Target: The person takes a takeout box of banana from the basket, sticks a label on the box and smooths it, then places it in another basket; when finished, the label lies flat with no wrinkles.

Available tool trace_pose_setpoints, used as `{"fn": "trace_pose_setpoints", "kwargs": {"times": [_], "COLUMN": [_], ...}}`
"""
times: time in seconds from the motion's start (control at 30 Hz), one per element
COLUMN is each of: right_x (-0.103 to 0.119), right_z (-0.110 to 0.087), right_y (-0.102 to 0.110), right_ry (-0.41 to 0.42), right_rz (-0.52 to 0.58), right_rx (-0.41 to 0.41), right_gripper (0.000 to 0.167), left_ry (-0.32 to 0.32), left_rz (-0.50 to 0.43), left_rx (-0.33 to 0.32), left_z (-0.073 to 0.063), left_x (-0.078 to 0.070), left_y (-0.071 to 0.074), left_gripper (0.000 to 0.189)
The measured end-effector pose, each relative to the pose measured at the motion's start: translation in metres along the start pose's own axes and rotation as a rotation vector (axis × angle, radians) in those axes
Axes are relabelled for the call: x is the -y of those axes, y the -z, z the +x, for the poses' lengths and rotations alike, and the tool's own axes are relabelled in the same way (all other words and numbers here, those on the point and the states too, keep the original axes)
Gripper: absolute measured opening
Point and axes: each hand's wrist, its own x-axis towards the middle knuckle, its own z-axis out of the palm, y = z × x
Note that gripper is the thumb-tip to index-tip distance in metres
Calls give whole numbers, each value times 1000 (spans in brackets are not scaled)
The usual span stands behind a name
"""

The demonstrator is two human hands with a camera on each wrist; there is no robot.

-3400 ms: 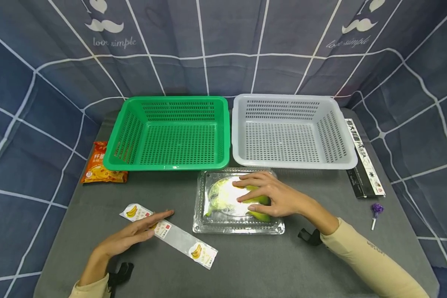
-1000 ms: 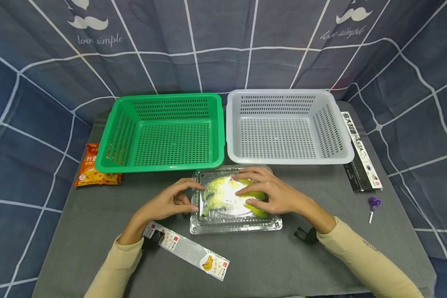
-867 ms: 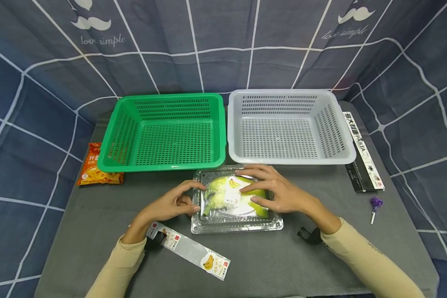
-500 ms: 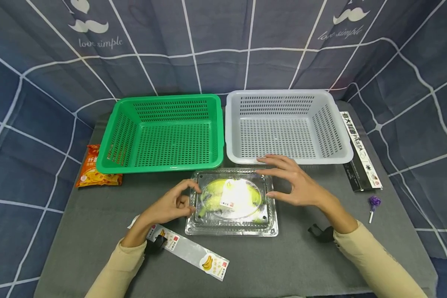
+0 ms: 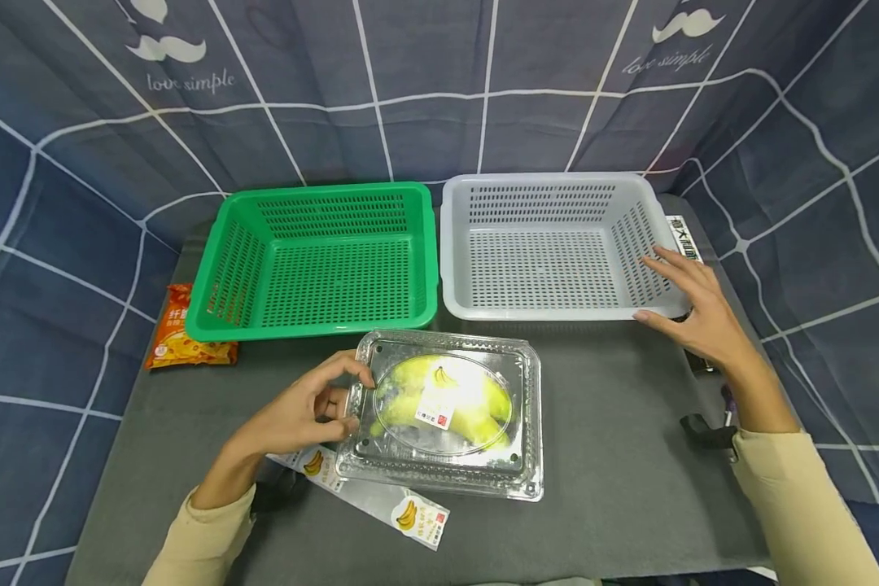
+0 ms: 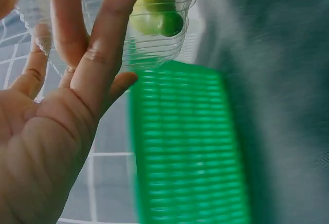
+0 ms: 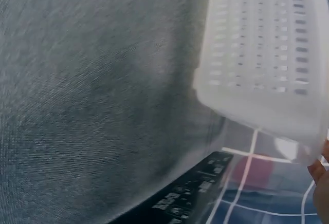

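Observation:
My left hand (image 5: 296, 411) grips the left edge of a clear plastic clamshell box (image 5: 447, 472), thumb at the front and fingers behind. Through its lid show yellow-green bananas (image 5: 403, 407) and a white label with a banana picture. The box tilts off the table, over a flat banana-print wrapper (image 5: 417, 517). In the left wrist view, the ribbed box side (image 6: 175, 39) lies beyond my fingers. My right hand (image 5: 703, 317), fingers spread and holding nothing, is by the right front corner of the white basket (image 5: 564, 313). It partly covers a pasta box (image 5: 683, 236).
A green basket (image 5: 315, 332) stands at the back left, beside the white one. An orange snack packet (image 5: 190, 346) lies at its left. A purple lollipop (image 5: 729, 403) is partly hidden behind my right wrist. Patterned curtains surround the table.
My right hand has left the clamshell box's lid and moved right to the white basket's corner. My left hand moved from the wrapper to the box, which has come up and nearer, tilted.

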Motion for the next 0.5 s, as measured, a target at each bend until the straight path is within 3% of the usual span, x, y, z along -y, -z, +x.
{"fn": "trace_pose_setpoints", "kwargs": {"times": [0.27,0.5], "right_x": [-12,-17], "right_z": [11,15], "right_y": [-4,-12], "right_ry": [-104,-179], "right_rz": [-1,-70], "right_rx": [-25,26], "right_gripper": [79,88], "left_ry": [-92,-123], "left_rz": [-6,18], "left_rx": [35,52], "left_z": [24,44], "left_x": [-42,-52], "left_y": [29,52], "left_gripper": [51,48]}}
